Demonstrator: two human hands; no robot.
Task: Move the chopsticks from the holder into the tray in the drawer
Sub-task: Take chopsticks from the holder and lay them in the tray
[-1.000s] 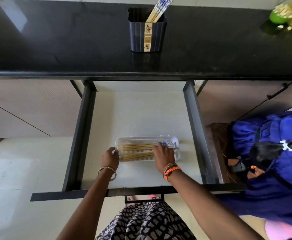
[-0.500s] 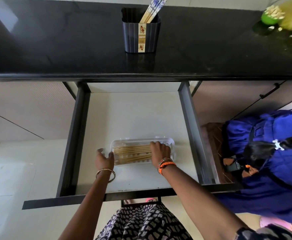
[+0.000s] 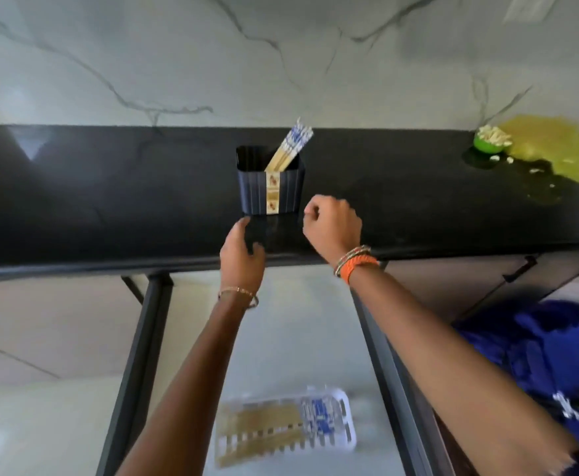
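A dark ribbed holder (image 3: 270, 188) stands on the black counter (image 3: 109, 201) with several blue-topped wooden chopsticks (image 3: 289, 149) leaning out of it to the right. My left hand (image 3: 241, 255) hovers just below the holder's left front corner, fingers apart and empty. My right hand (image 3: 331, 226) is beside the holder's right front corner, fingers curled with nothing in them. Down in the open drawer (image 3: 281, 321) lies a white slotted tray (image 3: 344, 427) with several chopsticks (image 3: 264, 426) lying lengthwise in it, blurred.
A green bowl (image 3: 490, 140) with pale pieces and a yellow cloth (image 3: 548, 149) sit at the counter's far right. A marbled wall rises behind. A person in blue (image 3: 548, 359) crouches at the lower right beside the drawer's dark side rail (image 3: 391, 372).
Both hands have left the tray in the drawer and risen to the counter, ending near the holder. The view has tilted up; the tray now lies at the bottom.
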